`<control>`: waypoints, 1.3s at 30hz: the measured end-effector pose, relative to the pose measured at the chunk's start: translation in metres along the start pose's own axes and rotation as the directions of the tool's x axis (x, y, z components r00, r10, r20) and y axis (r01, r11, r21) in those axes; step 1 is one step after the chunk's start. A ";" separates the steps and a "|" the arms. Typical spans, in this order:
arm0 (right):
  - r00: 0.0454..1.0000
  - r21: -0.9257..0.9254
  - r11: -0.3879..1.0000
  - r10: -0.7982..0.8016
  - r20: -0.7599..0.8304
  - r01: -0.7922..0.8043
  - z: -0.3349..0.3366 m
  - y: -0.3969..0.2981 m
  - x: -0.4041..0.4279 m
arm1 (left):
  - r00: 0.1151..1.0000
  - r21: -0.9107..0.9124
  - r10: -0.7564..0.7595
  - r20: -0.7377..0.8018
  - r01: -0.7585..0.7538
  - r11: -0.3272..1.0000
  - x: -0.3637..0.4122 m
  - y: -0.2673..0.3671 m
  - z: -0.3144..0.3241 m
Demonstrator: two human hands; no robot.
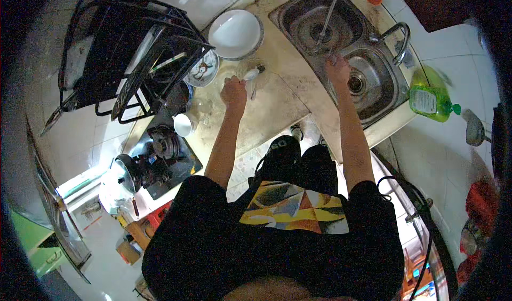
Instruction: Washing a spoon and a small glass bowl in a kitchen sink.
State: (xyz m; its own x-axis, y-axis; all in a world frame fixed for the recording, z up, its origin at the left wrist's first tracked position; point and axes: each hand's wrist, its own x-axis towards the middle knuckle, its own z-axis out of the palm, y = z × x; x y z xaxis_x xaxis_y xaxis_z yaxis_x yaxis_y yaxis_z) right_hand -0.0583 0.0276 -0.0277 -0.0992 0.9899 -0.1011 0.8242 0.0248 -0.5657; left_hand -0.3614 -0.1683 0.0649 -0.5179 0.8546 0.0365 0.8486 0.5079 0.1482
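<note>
My left hand is over the worn beige counter, its fingers curled beside a white spoon. Whether the fingers grip the spoon is not plain. A small dark thing touches or lies close to the spoon's far side. My right hand reaches over the divider of the steel double sink, fingers pointing down; what they hold is hidden or blurred. In the far basin a thin hose or stream runs down near the drain. A large white bowl and a patterned plate stand beyond my left hand.
A white cup sits near the gas stove. The black metal dish rack rises at the upper left. A faucet arches at the sink's right edge, with a green detergent bottle beside it. A lidded pan is at lower left.
</note>
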 end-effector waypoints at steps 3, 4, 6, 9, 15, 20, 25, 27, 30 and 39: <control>0.997 -0.202 0.979 -0.006 0.076 0.022 0.000 -0.056 0.000 | 0.994 -0.014 -0.104 -0.033 0.103 0.995 -0.003 -0.013 -0.011; 0.994 -0.294 0.955 0.062 0.091 -0.033 -0.002 -0.067 0.001 | 0.994 -0.008 -0.101 -0.037 0.100 0.995 -0.005 -0.019 -0.011; 0.997 -0.328 0.945 0.027 0.070 -0.002 0.002 -0.058 0.017 | 0.998 -0.047 0.063 -0.029 -0.064 0.997 -0.007 -0.021 -0.011; 0.992 -0.382 0.924 0.056 0.115 -0.008 0.008 -0.026 0.029 | 1.000 -0.516 -0.018 -0.015 0.007 0.856 -0.017 0.026 -0.029; 0.984 -0.332 0.941 0.120 0.131 -0.070 -0.001 -0.053 0.022 | 0.937 -0.780 -0.216 0.273 0.347 0.521 -0.020 0.034 -0.035; 0.988 0.103 0.985 0.134 0.082 -0.142 -0.031 0.022 0.033 | 0.935 -0.748 0.045 0.351 0.251 0.615 -0.002 0.098 -0.046; 0.982 0.083 0.994 -0.091 0.163 0.078 -0.117 0.014 0.026 | 0.946 -0.779 0.129 0.296 0.161 0.606 -0.007 0.124 -0.011; 0.981 0.119 0.976 -0.189 0.045 0.182 -0.141 0.038 0.021 | 0.935 -0.802 0.158 0.317 0.175 0.572 -0.016 0.150 0.015; 0.927 -0.054 0.971 -0.206 0.314 0.234 -0.182 0.062 0.018 | 0.891 -0.794 0.098 0.444 0.340 0.505 -0.031 0.193 0.047; 0.955 0.026 0.963 -0.268 0.124 0.267 -0.178 0.126 0.003 | 0.808 -0.748 0.263 0.527 0.295 0.594 -0.066 0.268 0.126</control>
State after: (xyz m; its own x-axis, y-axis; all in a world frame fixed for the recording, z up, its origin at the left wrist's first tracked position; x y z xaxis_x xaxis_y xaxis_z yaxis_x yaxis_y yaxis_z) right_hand 0.1446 0.0589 0.0466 -0.3848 0.9218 -0.0462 0.7528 0.2846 -0.5935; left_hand -0.0860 -0.0744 -0.0226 -0.1388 0.8808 -0.4527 0.2700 0.4735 0.8384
